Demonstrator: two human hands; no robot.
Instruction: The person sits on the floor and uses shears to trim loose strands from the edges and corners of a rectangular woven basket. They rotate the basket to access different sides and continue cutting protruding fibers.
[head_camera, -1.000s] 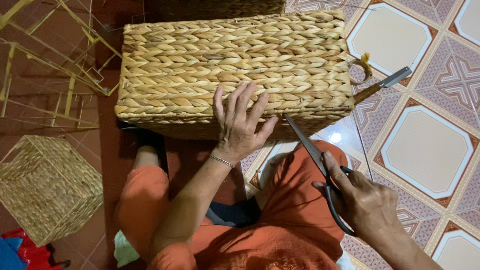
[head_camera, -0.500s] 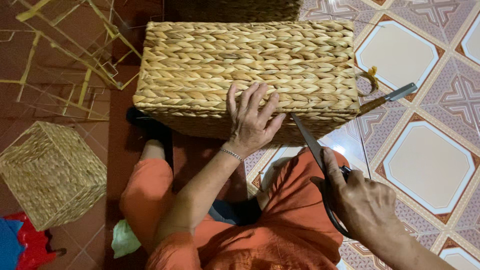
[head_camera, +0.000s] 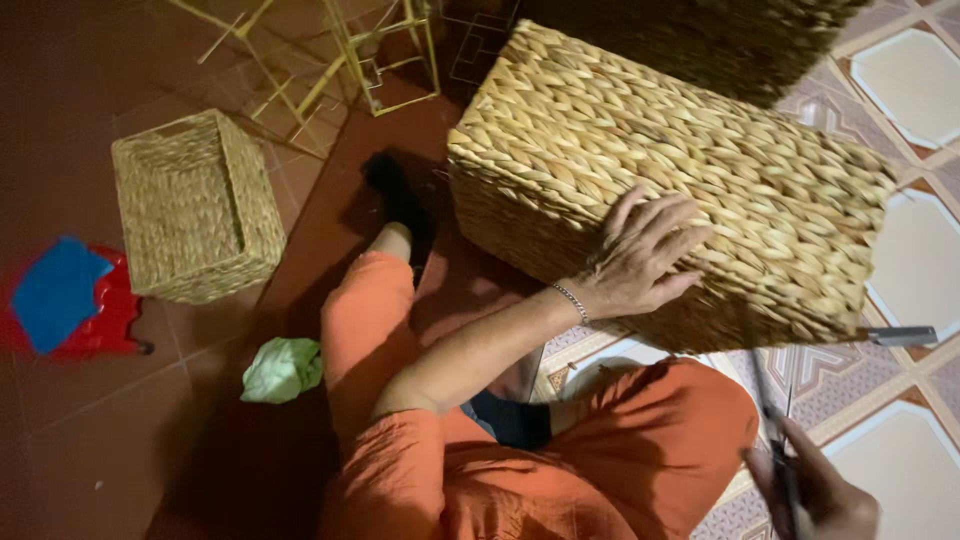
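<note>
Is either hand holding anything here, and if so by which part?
The right hand grips scissors by the handles. The left hand holds nothing; it lies flat on the side of the large woven basket.

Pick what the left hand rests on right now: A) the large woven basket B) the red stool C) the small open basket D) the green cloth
A: the left hand lies flat, fingers spread, on the large woven basket, while the small open basket, red stool and green cloth sit apart on the floor.
</note>
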